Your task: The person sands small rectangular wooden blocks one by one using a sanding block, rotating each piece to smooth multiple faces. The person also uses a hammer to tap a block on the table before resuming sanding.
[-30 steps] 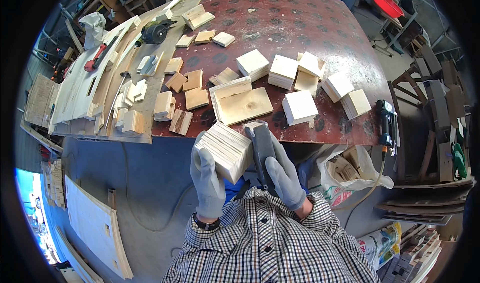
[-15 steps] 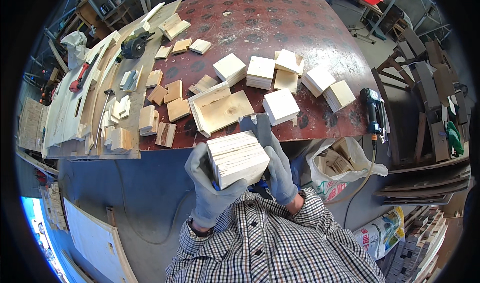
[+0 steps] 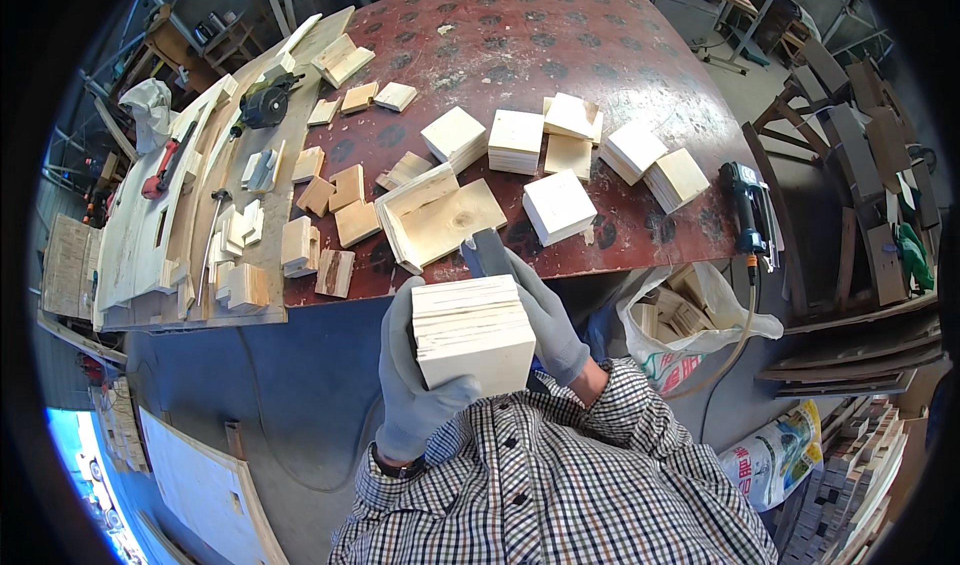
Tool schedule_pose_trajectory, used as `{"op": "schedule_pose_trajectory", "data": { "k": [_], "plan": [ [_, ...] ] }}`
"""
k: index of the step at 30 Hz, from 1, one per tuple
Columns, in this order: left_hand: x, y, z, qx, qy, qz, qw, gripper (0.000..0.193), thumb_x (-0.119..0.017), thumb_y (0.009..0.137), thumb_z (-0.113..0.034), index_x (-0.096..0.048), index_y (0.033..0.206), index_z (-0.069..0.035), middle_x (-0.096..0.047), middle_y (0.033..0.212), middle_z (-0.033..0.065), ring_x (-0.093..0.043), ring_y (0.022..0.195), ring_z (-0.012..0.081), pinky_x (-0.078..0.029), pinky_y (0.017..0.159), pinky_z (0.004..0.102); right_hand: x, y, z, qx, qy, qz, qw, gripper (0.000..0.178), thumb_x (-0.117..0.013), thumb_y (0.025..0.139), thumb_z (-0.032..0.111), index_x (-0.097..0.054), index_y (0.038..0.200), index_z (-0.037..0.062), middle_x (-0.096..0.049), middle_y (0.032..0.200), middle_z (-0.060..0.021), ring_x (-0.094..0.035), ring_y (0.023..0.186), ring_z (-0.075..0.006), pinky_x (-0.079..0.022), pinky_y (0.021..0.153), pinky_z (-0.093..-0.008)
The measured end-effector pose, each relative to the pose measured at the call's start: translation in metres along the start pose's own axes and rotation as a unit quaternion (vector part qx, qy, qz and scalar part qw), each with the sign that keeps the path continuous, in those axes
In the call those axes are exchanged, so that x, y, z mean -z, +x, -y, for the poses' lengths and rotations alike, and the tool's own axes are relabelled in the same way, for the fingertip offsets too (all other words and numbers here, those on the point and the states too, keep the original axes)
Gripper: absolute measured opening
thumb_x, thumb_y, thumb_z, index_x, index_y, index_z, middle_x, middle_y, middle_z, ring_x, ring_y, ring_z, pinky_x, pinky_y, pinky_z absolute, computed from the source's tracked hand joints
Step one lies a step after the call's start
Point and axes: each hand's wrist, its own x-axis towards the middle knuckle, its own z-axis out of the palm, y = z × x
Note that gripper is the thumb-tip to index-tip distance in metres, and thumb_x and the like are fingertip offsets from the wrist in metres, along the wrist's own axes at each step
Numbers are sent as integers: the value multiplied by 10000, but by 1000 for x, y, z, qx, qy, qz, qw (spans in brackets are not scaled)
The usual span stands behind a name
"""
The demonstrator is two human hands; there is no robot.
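My gloved left hand [image 3: 410, 410] is wrapped round a squared stack of thin wooden boards [image 3: 472, 330], with the layered edges facing up. My gloved right hand [image 3: 553, 333] is closed round a dark grey flat strip [image 3: 487, 253], which looks like sandpaper. The strip stands just beyond the stack's far right corner; whether the two touch is hidden. Ahead on the table lie an open-sided wooden box piece [image 3: 455, 217] and a white-topped wooden block [image 3: 558, 208].
The dark red table [image 3: 480, 40] carries several more wooden blocks and offcuts. At its right edge lies a nail gun [image 3: 742, 210] with a hose. A white sack of wood scraps [image 3: 690, 330] stands below. Planks at the left hold a black power tool [image 3: 268, 100] and a red-handled tool [image 3: 163, 170].
My right hand and the strip have moved slightly left and dipped towards the stack's far side. The stack has turned a little in my left hand, its near face now squarer to me.
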Motion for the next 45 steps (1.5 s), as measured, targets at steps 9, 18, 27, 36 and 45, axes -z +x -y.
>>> {"op": "schedule_pose_trajectory", "data": {
  "k": [9, 18, 27, 36, 45],
  "plan": [
    [4, 2, -11, -213, 415, -16, 885, 1057, -984, 734, -260, -411, 1577, 18, -579, 1428, 196, -550, 1316, 401, -485, 1105, 506, 10, -13, 75, 159, -247, 5, 956, 722, -609, 1061, 329, -393, 1645, -36, -562, 1453, -204, -608, 1270, -268, -489, 1088, -368],
    [3, 11, 5, -261, 440, -30, 859, 972, -980, 694, -254, -471, 1488, -21, -549, 1460, 173, -545, 1317, 407, -438, 1118, 583, -12, -21, 73, 336, -459, 90, 818, 714, -685, 1009, 363, -491, 1591, -2, -565, 1407, -304, -632, 1221, -447, -522, 1046, -500],
    [2, 9, 6, -207, 423, -45, 881, 879, -907, 830, -255, -429, 1522, -2, -536, 1418, 214, -544, 1278, 420, -470, 1061, 554, -26, -18, 68, 326, -469, 100, 814, 694, -636, 1046, 407, -483, 1616, 42, -537, 1459, -298, -595, 1255, -461, -462, 1107, -509],
    [11, -6, 8, -150, 350, -100, 919, 941, -909, 831, -261, -399, 1570, 21, -508, 1422, 223, -544, 1277, 413, -477, 1079, 517, -33, -17, 57, 308, -485, 96, 813, 702, -641, 1047, 436, -482, 1634, 83, -557, 1429, -265, -610, 1201, -420, -472, 1063, -505],
    [17, -7, 5, -119, 332, -117, 928, 1029, -964, 741, -185, -397, 1577, 12, -499, 1408, 188, -549, 1266, 353, -459, 1107, 481, -23, -8, 55, 246, -512, 73, 820, 681, -651, 1042, 421, -495, 1608, 76, -569, 1390, -270, -632, 1191, -427, -503, 1034, -498]
  ]
}}
